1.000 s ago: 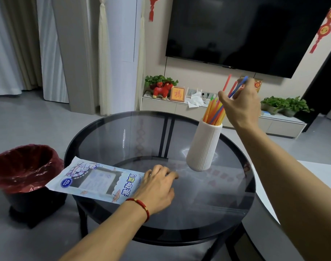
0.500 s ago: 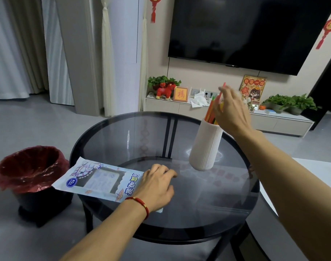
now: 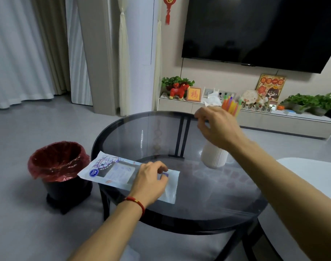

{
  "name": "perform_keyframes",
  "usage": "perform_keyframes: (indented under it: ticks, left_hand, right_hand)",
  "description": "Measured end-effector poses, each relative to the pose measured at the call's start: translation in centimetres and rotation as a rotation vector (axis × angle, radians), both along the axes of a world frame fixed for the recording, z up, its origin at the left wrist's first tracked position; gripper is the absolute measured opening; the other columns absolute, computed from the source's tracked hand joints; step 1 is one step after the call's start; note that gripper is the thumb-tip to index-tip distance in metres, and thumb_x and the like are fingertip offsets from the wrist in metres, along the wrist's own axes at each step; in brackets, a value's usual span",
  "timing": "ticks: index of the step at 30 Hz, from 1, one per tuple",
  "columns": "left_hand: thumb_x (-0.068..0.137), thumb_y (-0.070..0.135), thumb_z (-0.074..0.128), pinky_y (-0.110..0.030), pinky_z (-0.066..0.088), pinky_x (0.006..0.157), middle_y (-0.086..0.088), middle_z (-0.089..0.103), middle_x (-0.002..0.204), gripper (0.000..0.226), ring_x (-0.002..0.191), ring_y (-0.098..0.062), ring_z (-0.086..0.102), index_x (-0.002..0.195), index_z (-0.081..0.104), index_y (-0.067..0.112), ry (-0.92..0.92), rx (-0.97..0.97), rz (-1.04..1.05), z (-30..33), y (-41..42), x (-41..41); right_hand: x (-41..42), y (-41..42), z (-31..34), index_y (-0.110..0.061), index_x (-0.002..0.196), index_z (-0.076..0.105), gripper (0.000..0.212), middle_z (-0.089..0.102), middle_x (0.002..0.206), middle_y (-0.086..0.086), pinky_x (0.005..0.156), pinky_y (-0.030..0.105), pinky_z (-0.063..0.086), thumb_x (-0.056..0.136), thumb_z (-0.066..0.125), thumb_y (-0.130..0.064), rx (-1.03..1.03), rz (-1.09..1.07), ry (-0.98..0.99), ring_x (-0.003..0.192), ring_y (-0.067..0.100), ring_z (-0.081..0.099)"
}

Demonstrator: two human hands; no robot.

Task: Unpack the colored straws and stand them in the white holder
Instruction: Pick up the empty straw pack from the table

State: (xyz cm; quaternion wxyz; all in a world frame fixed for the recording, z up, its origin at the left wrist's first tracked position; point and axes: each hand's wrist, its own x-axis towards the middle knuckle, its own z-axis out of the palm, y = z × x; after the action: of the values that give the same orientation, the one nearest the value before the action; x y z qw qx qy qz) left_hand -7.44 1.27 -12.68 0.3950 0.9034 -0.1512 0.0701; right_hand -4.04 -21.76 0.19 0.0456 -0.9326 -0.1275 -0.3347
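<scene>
The colored straws point(image 3: 231, 106) stand bunched in the white holder point(image 3: 214, 155) on the far side of the table point(image 3: 198, 222). The right hand point(image 3: 217, 127) hovers in front of them, fingers loosely bent and holding nothing. The left hand point(image 3: 151, 180) rests on the flat packet point(image 3: 114, 171); I cannot tell whether it pinches it. The unpacking looks finished, and what remains is probably to bin the packet point(image 3: 57, 162).

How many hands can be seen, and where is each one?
2. The left hand lies on the straw packet on the glass table, fingers bent. The right hand is raised in front of the white holder and the colored straws, holding nothing.
</scene>
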Motion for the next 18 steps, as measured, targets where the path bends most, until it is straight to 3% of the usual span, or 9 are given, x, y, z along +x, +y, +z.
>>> perform_keyframes:
  ticks: [2, 5, 7, 10, 12, 14, 16, 18]
  left_hand:
    - [0.089, 0.016, 0.062, -0.034, 0.052, 0.087, 0.003, 0.065, 0.099, 0.012, 0.099, -0.016, 0.056, 0.096, 0.067, 0.023, 0.009, -0.055, 0.078, -0.3, 1.0, -1.0]
    - [0.08, 0.01, 0.063, -0.022, 0.047, 0.068, 0.002, 0.061, 0.084, 0.02, 0.074, -0.012, 0.057, 0.088, 0.063, 0.028, 0.048, -0.216, 0.178, -1.6, 3.0, -2.6]
    - [0.08, 0.017, 0.068, -0.022, 0.041, 0.061, 0.003, 0.058, 0.082, 0.017, 0.072, -0.013, 0.056, 0.084, 0.057, 0.028, 0.08, -0.25, 0.289, -3.0, 5.1, -3.4]
    - [0.082, 0.025, 0.069, -0.027, 0.047, 0.061, -0.002, 0.058, 0.09, 0.024, 0.076, -0.017, 0.06, 0.099, 0.053, 0.022, 0.299, -0.348, 0.474, -5.6, 8.0, -4.2]
    - [0.087, 0.025, 0.069, -0.037, 0.058, 0.065, -0.01, 0.063, 0.088, 0.037, 0.069, -0.022, 0.064, 0.116, 0.05, 0.011, 0.539, -0.67, 0.473, -6.5, 8.8, -4.9]
    - [0.09, 0.02, 0.068, -0.04, 0.06, 0.065, -0.016, 0.071, 0.091, 0.037, 0.071, -0.028, 0.068, 0.12, 0.053, 0.004, 0.668, -1.03, 0.4, -6.5, 9.5, -5.5]
    - [0.094, 0.013, 0.063, -0.041, 0.06, 0.064, -0.016, 0.075, 0.105, 0.028, 0.082, -0.032, 0.074, 0.119, 0.057, 0.004, 0.62, -1.22, 0.409, -6.2, 10.7, -5.8]
    - [0.096, 0.004, 0.057, -0.04, 0.06, 0.061, -0.015, 0.075, 0.107, 0.025, 0.085, -0.032, 0.075, 0.12, 0.059, 0.003, 0.504, -1.287, 0.462, -5.6, 13.0, -5.7]
  right_hand:
    - [-0.3, 2.7, -4.0, -0.02, 0.114, 0.071, 0.018, 0.075, 0.112, 0.006, 0.084, 0.046, 0.063, 0.1, 0.061, -0.026, 0.043, -0.016, 0.355, 0.098, 0.027, 0.073]
    - [-0.2, 5.7, -10.0, -0.025, 0.14, 0.061, 0.04, 0.066, 0.138, 0.012, 0.106, 0.05, 0.052, 0.105, 0.051, -0.041, 0.164, -0.088, 0.764, 0.124, 0.033, 0.063]
    - [-0.1, 7.2, -12.8, -0.022, 0.138, 0.062, 0.041, 0.066, 0.139, 0.013, 0.105, 0.045, 0.05, 0.106, 0.049, -0.042, 0.282, -0.103, 0.821, 0.126, 0.034, 0.061]
    - [0.1, 9.6, -15.1, -0.019, 0.112, 0.075, 0.026, 0.077, 0.115, 0.01, 0.092, 0.038, 0.055, 0.098, 0.06, -0.034, 0.525, -0.133, 0.789, 0.11, 0.031, 0.068]
    - [0.0, 11.5, -15.9, -0.016, 0.101, 0.078, 0.021, 0.078, 0.101, 0.007, 0.082, 0.032, 0.053, 0.094, 0.065, -0.031, 0.641, -0.109, 0.805, 0.1, 0.027, 0.069]
    - [-0.2, 14.1, -16.3, -0.016, 0.095, 0.08, 0.018, 0.076, 0.09, 0.002, 0.075, 0.027, 0.049, 0.094, 0.067, -0.028, 0.725, -0.037, 0.806, 0.088, 0.02, 0.067]
    - [-0.5, 17.1, -16.4, -0.021, 0.083, 0.079, 0.019, 0.073, 0.076, -0.007, 0.069, 0.029, 0.052, 0.094, 0.065, -0.028, 0.758, 0.094, 0.85, 0.072, 0.012, 0.064]
    - [-0.7, 20.1, -16.2, -0.025, 0.079, 0.077, 0.025, 0.072, 0.067, -0.009, 0.061, 0.03, 0.055, 0.096, 0.063, -0.036, 0.768, 0.254, 0.968, 0.06, 0.009, 0.062]
